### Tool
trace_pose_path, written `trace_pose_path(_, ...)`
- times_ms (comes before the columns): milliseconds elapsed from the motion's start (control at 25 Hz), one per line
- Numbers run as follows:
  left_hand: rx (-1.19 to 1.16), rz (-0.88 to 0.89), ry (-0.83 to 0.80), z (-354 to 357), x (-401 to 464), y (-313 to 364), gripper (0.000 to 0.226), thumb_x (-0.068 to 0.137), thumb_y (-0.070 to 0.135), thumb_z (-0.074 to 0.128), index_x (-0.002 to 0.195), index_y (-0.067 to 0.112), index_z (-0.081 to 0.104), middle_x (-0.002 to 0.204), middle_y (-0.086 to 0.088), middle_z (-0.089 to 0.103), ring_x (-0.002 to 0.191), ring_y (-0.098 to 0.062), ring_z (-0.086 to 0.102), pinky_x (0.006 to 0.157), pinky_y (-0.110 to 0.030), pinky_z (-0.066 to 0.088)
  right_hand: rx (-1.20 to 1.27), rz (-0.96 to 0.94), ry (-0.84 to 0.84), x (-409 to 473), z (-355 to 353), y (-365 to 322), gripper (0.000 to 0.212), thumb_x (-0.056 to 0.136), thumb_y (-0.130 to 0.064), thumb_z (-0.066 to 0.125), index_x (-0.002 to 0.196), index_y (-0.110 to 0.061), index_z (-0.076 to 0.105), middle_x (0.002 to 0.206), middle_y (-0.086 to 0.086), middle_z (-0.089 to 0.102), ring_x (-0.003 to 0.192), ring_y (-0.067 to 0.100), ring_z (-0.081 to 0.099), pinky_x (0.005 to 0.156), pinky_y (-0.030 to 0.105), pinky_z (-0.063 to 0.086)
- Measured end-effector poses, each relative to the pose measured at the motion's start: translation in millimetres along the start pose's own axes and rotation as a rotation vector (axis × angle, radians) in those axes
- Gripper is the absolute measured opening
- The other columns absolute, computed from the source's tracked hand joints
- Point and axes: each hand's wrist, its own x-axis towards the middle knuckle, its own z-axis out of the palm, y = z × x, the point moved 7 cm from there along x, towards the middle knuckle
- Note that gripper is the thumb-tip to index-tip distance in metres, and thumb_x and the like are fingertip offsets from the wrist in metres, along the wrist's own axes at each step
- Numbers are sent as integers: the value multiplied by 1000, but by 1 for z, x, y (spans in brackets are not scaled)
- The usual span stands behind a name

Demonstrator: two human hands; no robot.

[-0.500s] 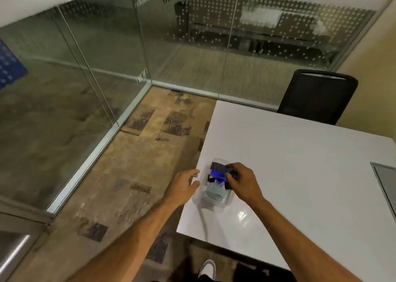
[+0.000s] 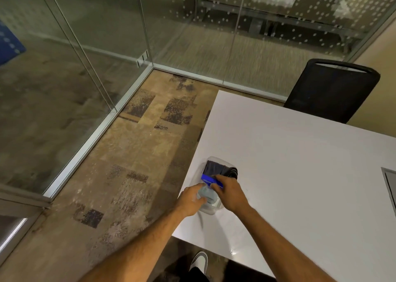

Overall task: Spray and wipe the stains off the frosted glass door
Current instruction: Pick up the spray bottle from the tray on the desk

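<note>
A clear plastic tray (image 2: 211, 160) sits near the left edge of the white table (image 2: 289, 163). In it lie a dark folded cloth (image 2: 216, 168) and a pale spray bottle (image 2: 206, 193) with a blue head (image 2: 209, 180). My right hand (image 2: 228, 192) grips the bottle at its blue head. My left hand (image 2: 191, 199) curls around the bottle's body from the left. Frosted, dotted glass panels (image 2: 192, 24) enclose the room on the left and at the back.
A black mesh chair (image 2: 332, 88) stands at the table's far side. A grey inset panel (image 2: 390, 185) sits at the table's right edge. Patterned carpet (image 2: 139, 153) lies between table and glass, with a metal floor rail (image 2: 90, 140). My shoe (image 2: 200, 260) shows below the table.
My left hand has moved right from the table edge onto the bottle in the tray. My right hand stays on the blue spray head.
</note>
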Motion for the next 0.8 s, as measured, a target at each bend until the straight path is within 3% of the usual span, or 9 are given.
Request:
trace_pose_path(80, -17, -1, 16, 5, 4, 2, 57, 104, 20, 65, 158, 22, 47, 160, -5, 51, 146, -27, 50, 121, -44, 44, -15, -5, 52, 0, -2, 1, 23, 101, -25, 60, 115, -8, 71, 102, 12, 75, 88, 26, 68, 83, 41, 58)
trace_pose_path(200, -57, 26, 51, -3, 6, 11, 57, 104, 21, 66, 158, 24, 47, 161, -2, 51, 148, -26, 48, 121, -41, 42, -12, -15, 114, 1, -15, -11, 28, 102, -28, 60, 122, -11, 70, 108, 9, 75, 93, 23, 69, 84, 27, 56)
trace_pose_path(280, -80, 45, 48, -13, 2, 17, 61, 102, 20, 69, 158, 26, 48, 158, -1, 54, 147, -24, 49, 122, -44, 41, 0, -62, 176, 4, -32, -31, 27, 101, -29, 61, 121, -13, 70, 105, 8, 76, 92, 21, 70, 84, 29, 56)
trace_pose_path(440, -80, 112, 121, -54, -17, 29, 65, 94, 22, 79, 153, 19, 52, 147, -3, 63, 137, -25, 58, 117, -43, 48, 45, -156, 264, 11, -60, -93, 23, 98, -32, 64, 111, -16, 73, 96, 5, 77, 83, 19, 68, 79, 34, 57)
trace_pose_path(560, -85, 138, 248, -98, -42, 31, 67, 86, 26, 86, 146, 19, 58, 140, 0, 66, 131, -21, 61, 115, -41, 49, 113, -221, 265, 16, -62, -145, 22, 95, -32, 68, 108, -15, 75, 93, 4, 76, 80, 16, 66, 73, 26, 53)
trace_pose_path(720, -160, 134, 383, -161, -87, 10, 68, 81, 31, 89, 141, 25, 59, 130, 12, 65, 122, -17, 63, 96, -25, 54, 173, -361, 255, 14, -47, -223, 23, 94, -28, 70, 108, -12, 76, 85, -2, 71, 74, 9, 62, 69, 22, 45)
trace_pose_path(800, -188, 121, 467, -192, -116, -6, 75, 79, 36, 89, 146, 26, 55, 133, 12, 61, 120, -14, 62, 97, -30, 55, 191, -430, 241, 8, -33, -265, 22, 95, -28, 69, 106, -12, 77, 84, 0, 74, 73, 11, 64, 68, 25, 47)
